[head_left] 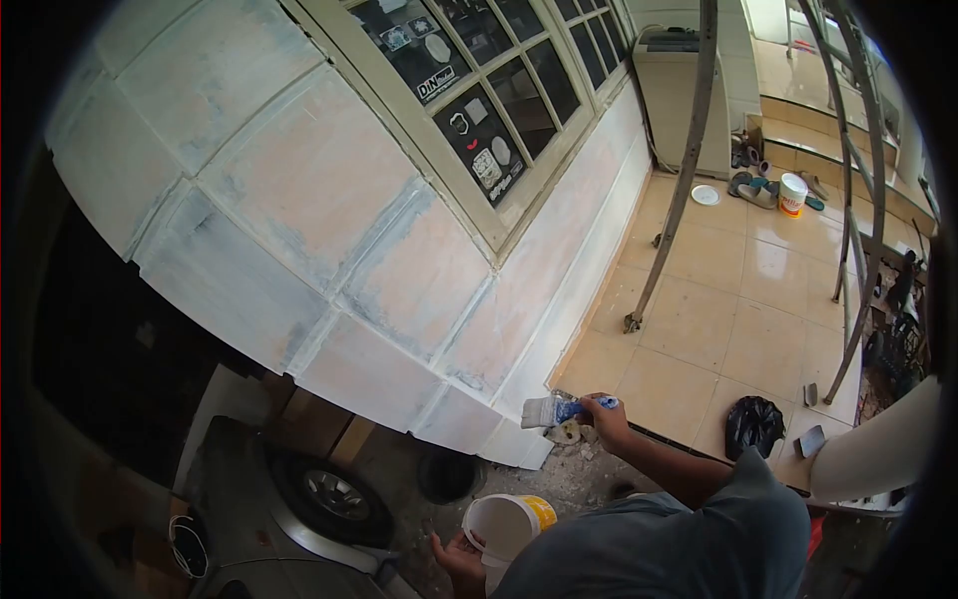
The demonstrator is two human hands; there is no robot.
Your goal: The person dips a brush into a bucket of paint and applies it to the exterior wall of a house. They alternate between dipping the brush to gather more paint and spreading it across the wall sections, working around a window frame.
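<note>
My right hand (607,423) is closed around the blue handle of a paintbrush (544,412). Its pale, wide bristles point left, close to the lower corner of the wall. Low in the view, my left hand (461,561) grips the side of a white and yellow paint bucket (539,511), which is tilted with its mouth toward me. How much paint is inside I cannot make out. The block-patterned wall (309,215) has patchy white paint over pink and grey areas.
A paned window (499,90) is set into the wall. Metal scaffold legs (679,190) stand on the tiled floor (699,309). Farther off are another paint bucket (791,196), a white lid (707,195) and shoes. A black plastic bag (753,427) lies right; a car (289,509) is lower left.
</note>
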